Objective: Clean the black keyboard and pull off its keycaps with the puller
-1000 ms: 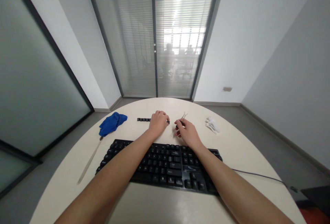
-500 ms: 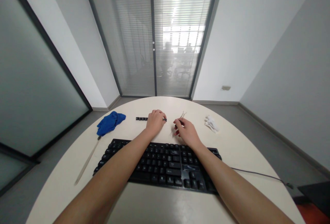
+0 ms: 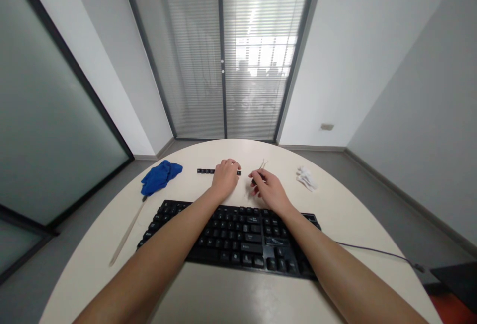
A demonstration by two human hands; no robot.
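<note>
Now, beyond the keyboard (image 3: pixel 238 234), the end keycap (image 3: pixel 239 173) sits straighter, seemingly aligning its row (image 3: pixel 205 171); I can't tell whether my left hand (image 3: pixel 225 176) pinches it; my right hand (image 3: pixel 271 188) clamps a wire tool (image 3: pixel 263 165)

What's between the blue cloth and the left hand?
Head view: from the blue cloth, a bare patch of table, then a row of black keycaps, partly hidden by the left hand.
</note>
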